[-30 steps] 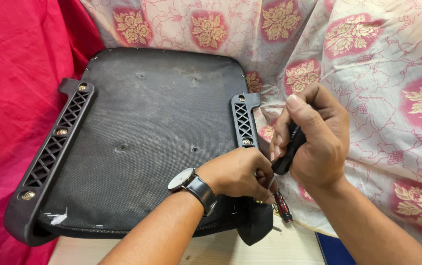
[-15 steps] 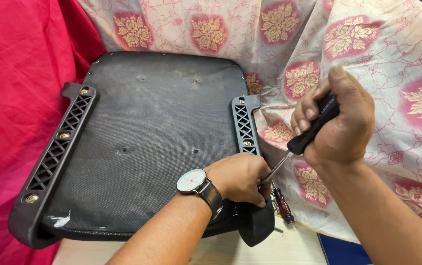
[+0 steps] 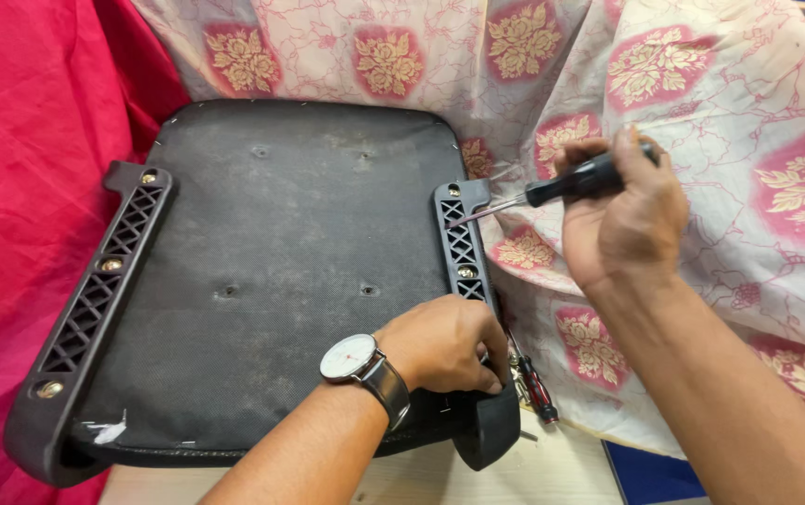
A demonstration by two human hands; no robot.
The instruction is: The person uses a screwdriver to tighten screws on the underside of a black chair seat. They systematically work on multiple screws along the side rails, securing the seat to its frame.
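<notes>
The right hand [image 3: 622, 220], in the upper right of the frame, is wrapped tight around the black handle of a screwdriver [image 3: 557, 191], fingers curled over it. The handle sits inside the fist, and the thin metal shaft sticks out of the hand toward the left. The tool's long axis runs nearly level, tilted slightly downward to the left, with the tip pointing at the upper end of the right latticed bracket [image 3: 461, 245] of the upturned black chair seat [image 3: 290, 243]. The tip lies at that bracket, close to its top screw; whether it touches cannot be told.

The left hand [image 3: 444, 341], with a wristwatch [image 3: 351, 358] on the wrist, lies at lower centre, palm down, fingers bent and pressing on the seat's lower right corner beside the same bracket. It pinches nothing that can be seen.

A second, red-handled screwdriver [image 3: 535, 383] lies on the floral cloth [image 3: 739, 112] just right of that hand.
</notes>
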